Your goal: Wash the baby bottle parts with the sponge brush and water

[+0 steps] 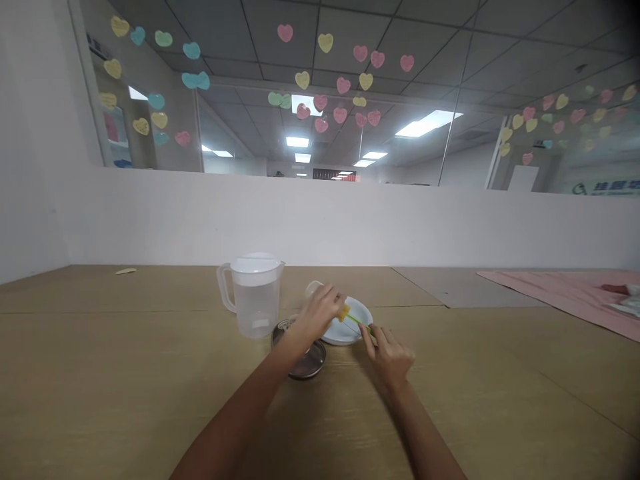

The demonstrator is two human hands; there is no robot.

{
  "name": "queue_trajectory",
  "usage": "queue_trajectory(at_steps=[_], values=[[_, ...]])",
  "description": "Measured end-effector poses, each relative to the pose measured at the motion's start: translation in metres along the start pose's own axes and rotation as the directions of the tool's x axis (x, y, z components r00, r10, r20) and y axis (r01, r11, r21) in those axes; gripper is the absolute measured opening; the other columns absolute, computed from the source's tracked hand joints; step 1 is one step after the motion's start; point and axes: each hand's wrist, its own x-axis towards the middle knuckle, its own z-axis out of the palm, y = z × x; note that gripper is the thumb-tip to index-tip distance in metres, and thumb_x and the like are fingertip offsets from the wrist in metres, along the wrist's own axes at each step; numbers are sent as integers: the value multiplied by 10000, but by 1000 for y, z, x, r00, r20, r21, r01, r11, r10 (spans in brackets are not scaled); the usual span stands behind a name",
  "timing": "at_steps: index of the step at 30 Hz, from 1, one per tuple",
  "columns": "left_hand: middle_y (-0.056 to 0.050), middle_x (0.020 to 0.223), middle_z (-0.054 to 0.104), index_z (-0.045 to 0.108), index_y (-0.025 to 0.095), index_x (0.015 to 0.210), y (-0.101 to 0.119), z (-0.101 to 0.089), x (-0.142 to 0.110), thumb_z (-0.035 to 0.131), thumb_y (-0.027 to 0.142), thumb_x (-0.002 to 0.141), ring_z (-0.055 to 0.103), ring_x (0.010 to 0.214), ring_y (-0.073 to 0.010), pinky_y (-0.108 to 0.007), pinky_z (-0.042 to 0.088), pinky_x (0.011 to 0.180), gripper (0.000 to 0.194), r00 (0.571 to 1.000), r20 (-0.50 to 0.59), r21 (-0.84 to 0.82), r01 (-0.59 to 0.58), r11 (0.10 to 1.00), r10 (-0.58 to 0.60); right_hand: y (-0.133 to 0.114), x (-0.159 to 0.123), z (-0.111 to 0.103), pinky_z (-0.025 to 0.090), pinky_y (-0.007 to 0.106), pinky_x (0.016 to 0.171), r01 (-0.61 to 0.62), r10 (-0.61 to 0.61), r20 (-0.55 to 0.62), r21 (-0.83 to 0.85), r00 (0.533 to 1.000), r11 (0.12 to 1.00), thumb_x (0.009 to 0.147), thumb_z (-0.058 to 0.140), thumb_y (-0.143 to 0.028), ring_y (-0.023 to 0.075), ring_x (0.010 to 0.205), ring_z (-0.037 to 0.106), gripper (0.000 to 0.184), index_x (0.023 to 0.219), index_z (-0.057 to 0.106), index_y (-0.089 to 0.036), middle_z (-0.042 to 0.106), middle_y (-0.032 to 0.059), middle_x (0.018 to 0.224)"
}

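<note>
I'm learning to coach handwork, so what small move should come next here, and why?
I'd probably ease the yellow piece slightly lower over the white dish: the left hand seems to pinch it, the right hand grips the green stick leading to it, and the dish sits beneath.

Counter: broad open stretch, near left; another, right, between right forearm and pink cloth at far right.
Lidded pitcher: tall, upright, left of centre; handle juts left. Blocks low passage there.
Dark round dish: low, just beside pitcher, partly under left forearm.
White bowl: low, centre; left hand and right hand obstruct access from above.
Lane: between forearms, open from the near side up to dish and bowl.
Wall: far limit.
</note>
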Motion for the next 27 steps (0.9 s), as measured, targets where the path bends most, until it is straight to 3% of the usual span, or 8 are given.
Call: queue_trajectory(at_steps=[3, 6, 12, 17, 19, 21, 23, 27], values=[[-82, 958, 572, 545, 146, 1060, 10, 10, 4, 474, -2, 766, 485, 910, -222, -333, 407, 765, 337, 997, -1, -8, -72, 997, 72, -6, 5, -5, 243, 253, 543, 53, -52, -43, 24, 998, 998, 884, 536, -389, 89, 524, 495, 282, 751, 687, -191, 613, 7, 559], [-82, 998, 564, 564, 156, 1056, 2, 19, 6, 499, 16, 761, 477, 935, -220, -335, 410, 793, 333, 997, -65, -30, -33, 999, 31, 0, 6, -6, 249, 249, 543, 42, -42, -78, 8, 996, 999, 873, 553, -376, 90, 525, 492, 270, 723, 675, -188, 608, 5, 553], [-95, 1083, 561, 580, 183, 1126, -33, 36, -2, 419, -26, 790, 463, 1037, -232, -369, 391, 894, 428, 984, -123, -11, 128, 992, -129, 29, -5, 9, 196, 252, 502, -200, 201, -8, -105, 980, 974, 893, 464, -373, 92, 484, 445, 413, 545, 582, -184, 538, 3, 485], [-107, 1082, 594, 581, 171, 1149, -33, 40, -4, 488, 15, 787, 494, 1037, -236, -364, 397, 917, 405, 980, -76, -48, 180, 983, -183, 32, -12, 22, 164, 253, 505, -439, 466, 284, -156, 838, 885, 943, 360, -335, 118, 533, 490, 362, 776, 629, -159, 622, 47, 650], [-118, 1093, 598, 553, 155, 1193, -29, 33, -1, 598, 116, 761, 507, 1047, -253, -368, 408, 917, 436, 926, -121, -153, 338, 929, -357, 29, -11, 24, 186, 254, 509, -467, 493, 401, -168, 772, 868, 944, 353, -264, 134, 579, 532, 285, 938, 617, -157, 643, 62, 745], [-110, 1092, 613, 525, 161, 1230, -24, 19, 4, 671, 269, 734, 534, 1044, -257, -352, 430, 893, 528, 834, -126, -335, 473, 815, -537, 27, -11, 24, 221, 254, 516, -476, 493, 499, -173, 713, 862, 927, 354, -185, 144, 622, 564, 258, 1048, 580, -157, 643, 71, 823], [-94, 1102, 631, 509, 175, 1248, -16, 1, 8, 658, 394, 738, 572, 1019, -245, -322, 452, 850, 574, 790, -71, -492, 503, 710, -609, 27, -11, 24, 266, 252, 536, -470, 473, 576, -167, 667, 867, 890, 368, -111, 154, 672, 587, 273, 1086, 554, -156, 630, 80, 882], [-100, 1205, 608, 480, 164, 1284, 10, -32, 11, 628, 427, 733, 568, 1078, -249, -306, 439, 879, 628, 834, 71, -591, 477, 651, -547, 27, -12, 25, 339, 243, 598, -497, 466, 642, -149, 609, 855, 811, 387, -12, 167, 772, 606, 359, 1113, 527, -148, 606, 95, 951]])
